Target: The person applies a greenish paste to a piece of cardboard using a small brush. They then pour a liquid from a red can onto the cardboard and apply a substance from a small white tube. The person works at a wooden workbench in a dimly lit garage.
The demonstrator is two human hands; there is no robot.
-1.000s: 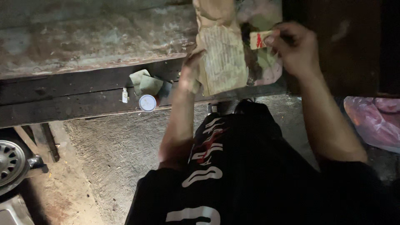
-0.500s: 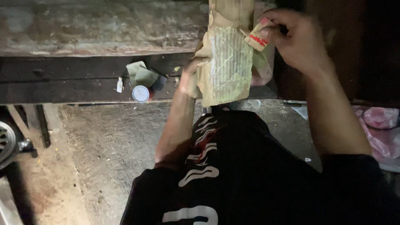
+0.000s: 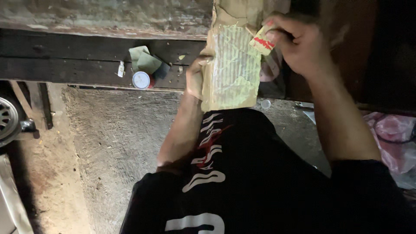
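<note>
A torn piece of brown corrugated cardboard (image 3: 232,69) with pale green residue on its face stands upright against the wooden ledge (image 3: 78,65). My left hand (image 3: 195,76) grips its left edge from behind. My right hand (image 3: 299,43) is at the cardboard's upper right, its fingers closed on a small cream strip with red print (image 3: 261,41) that it pinches off the cardboard's surface. My dark shirt with white and red lettering fills the lower middle of the view.
On the dark ledge to the left lie folded green paper (image 3: 145,60), a small round white-topped tin (image 3: 141,80) and a tiny white tube (image 3: 121,69). A metal wheel-like part (image 3: 6,119) sits at the left edge. A pink plastic bag (image 3: 392,138) lies at the right on the concrete floor.
The view has shifted, so the cardboard and hands sit higher and more to the right. My right hand still pinches the cream strip; my left hand keeps its hold on the cardboard.
</note>
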